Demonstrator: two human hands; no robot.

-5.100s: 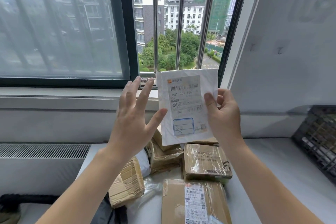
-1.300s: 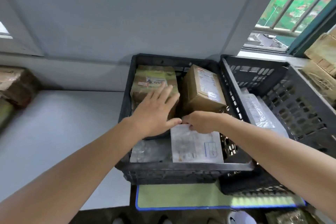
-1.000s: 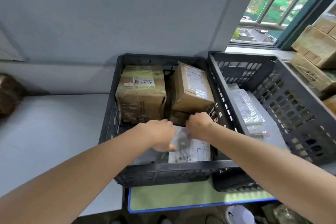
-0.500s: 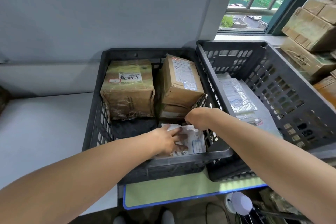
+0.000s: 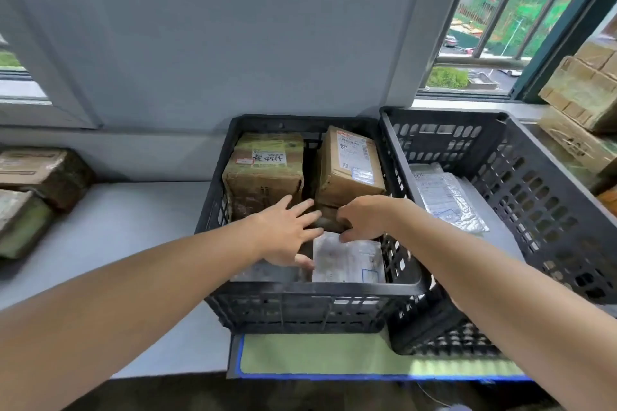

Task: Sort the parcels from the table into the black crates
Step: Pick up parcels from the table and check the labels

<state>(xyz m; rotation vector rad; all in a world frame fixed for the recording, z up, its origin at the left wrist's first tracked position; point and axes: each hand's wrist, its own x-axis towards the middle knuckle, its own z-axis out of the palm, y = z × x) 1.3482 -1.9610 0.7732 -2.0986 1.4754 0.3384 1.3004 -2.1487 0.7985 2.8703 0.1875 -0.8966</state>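
Observation:
A flat white envelope parcel [image 5: 347, 259] lies in the front of the left black crate [image 5: 314, 290], label up. Behind it stand two taped cardboard boxes, one greenish [image 5: 263, 173] and one brown [image 5: 350, 167]. My left hand [image 5: 287, 233] hovers over the crate with fingers spread, its thumb near the envelope's left edge. My right hand [image 5: 364, 217] hangs just above the envelope's far edge, fingers loosely curled and holding nothing. A second black crate [image 5: 534, 183] at the right holds a silvery plastic mailer [image 5: 444, 197].
More cardboard parcels sit on the white table [image 5: 110, 243] at the far left [image 5: 30, 187] and are stacked at the far right [image 5: 581, 110]. A green mat with a blue edge [image 5: 334, 360] lies under the crates. A grey wall and barred windows are behind.
The envelope I held up at the window now lies in the left crate. In the last half second both hands have lifted off it and opened.

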